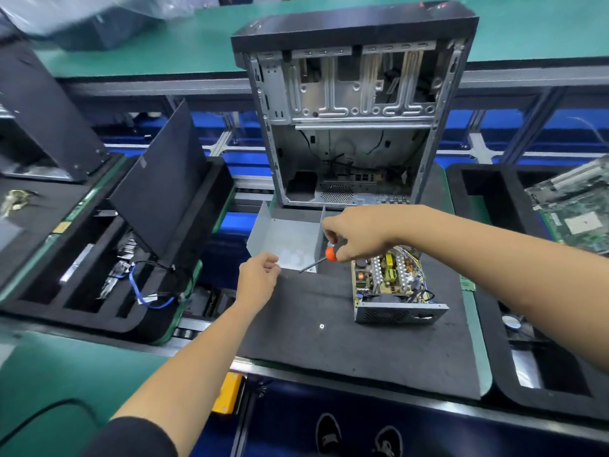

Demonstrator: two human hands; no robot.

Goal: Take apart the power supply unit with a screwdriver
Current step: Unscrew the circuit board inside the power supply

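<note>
The power supply unit [392, 285] lies open on the black foam mat [329, 351], its circuit board and wires exposed, grille side facing me. Its grey metal cover [283, 239] stands separate to the left, in front of the computer case [349, 110]. My right hand [356, 234] grips an orange-handled screwdriver [324, 257] just left of the unit, tip angled down-left toward the mat. My left hand [258, 280] hovers at the cover's front-left corner, fingers pinched together; whether they hold a small screw I cannot tell. A small screw [322, 326] rests on the mat.
A black foam tray [99, 308] on the left holds cables and a leaning black side panel [161, 186]. Another tray on the right carries a green motherboard [576, 209]. Green workbench surfaces lie behind and at lower left. Feet show below the table edge.
</note>
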